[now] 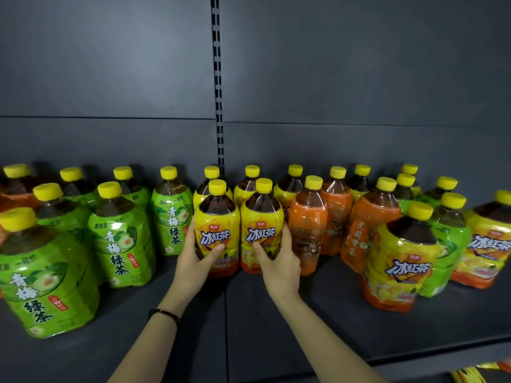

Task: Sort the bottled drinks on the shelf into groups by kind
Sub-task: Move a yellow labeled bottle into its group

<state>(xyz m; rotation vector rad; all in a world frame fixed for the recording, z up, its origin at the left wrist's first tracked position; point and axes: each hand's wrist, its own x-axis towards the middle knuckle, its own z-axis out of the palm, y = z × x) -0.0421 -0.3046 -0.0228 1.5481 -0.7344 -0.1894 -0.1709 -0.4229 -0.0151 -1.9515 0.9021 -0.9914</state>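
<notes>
Because each bottle looks full, it is judged heavy, stiff-walled and slick on its glossy wrap. The left hand (193,252) grasps the left yellow-label bottle (217,230) and the right hand (279,258) grasps the right yellow-label bottle (262,230), both upright on the shelf (304,313) between green-label bottles (121,239) and orange-label bottles (308,230). Take hold around the label waist, thumb in front.

Bare left hand (193,258) and right hand (279,261), thin black band (165,315) round the left wrist.
</notes>
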